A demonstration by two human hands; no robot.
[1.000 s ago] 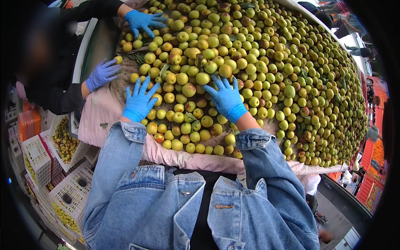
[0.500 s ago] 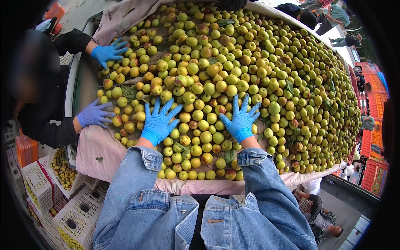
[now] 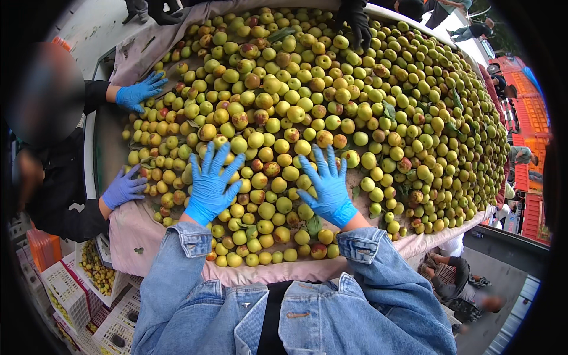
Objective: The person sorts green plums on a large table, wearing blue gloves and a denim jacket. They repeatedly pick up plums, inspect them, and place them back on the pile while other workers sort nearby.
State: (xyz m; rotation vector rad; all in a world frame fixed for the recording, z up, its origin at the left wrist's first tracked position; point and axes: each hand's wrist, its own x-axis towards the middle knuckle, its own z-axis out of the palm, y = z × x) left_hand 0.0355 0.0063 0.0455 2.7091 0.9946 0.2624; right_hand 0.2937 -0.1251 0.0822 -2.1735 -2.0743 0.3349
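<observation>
A broad layer of round yellow-green jujubes [image 3: 408, 118], some with reddish-brown patches, covers the table. My left hand [image 3: 213, 182] wears a blue glove and lies palm down on them, fingers spread and holding nothing. My right hand [image 3: 329, 188], also blue-gloved, rests on the jujubes to its right, fingers apart and pointing away from me. Several jujubes fill the gap between my hands and the strip toward my body. A green leaf [image 3: 314, 225] lies below my right hand.
At left, a co-worker's blue-gloved hand [image 3: 141, 92] and purple-gloved hand [image 3: 124, 188] border the fruit. A black-gloved hand [image 3: 355, 25] reaches in at the far edge. Pink cloth [image 3: 135, 236] drapes the table edge. White crates [image 3: 66, 289] stand lower left, orange crates [image 3: 532, 151] far right.
Both my hands have shifted left, the right one also slightly nearer me, with jujubes displaced between them. The co-worker's hands have moved left. The black-gloved hand has come farther in over the fruit.
</observation>
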